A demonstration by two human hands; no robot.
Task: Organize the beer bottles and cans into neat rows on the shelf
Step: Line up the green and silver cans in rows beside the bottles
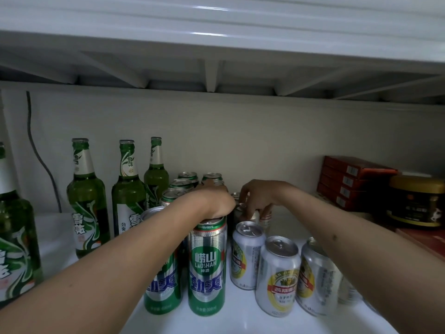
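Observation:
Green glass beer bottles (86, 201) stand at the left and back left of the white shelf (240, 319). Two tall green Laoshan cans (207, 268) stand in front at the middle, with more green cans (180, 183) in rows behind them. Three short silver-and-yellow cans (277, 278) stand at the front right. My left hand (216, 201) reaches over the tall cans, back up, with its fingers hidden beyond the knuckles. My right hand (257, 197) grips the top of a small silver can (254, 215) further back.
A stack of red boxes (349, 182) and a dark jar with a gold lid (416, 201) stand at the right. A grey cable (36, 153) hangs down the back wall at the left. The upper shelf's underside (216, 44) sits low overhead.

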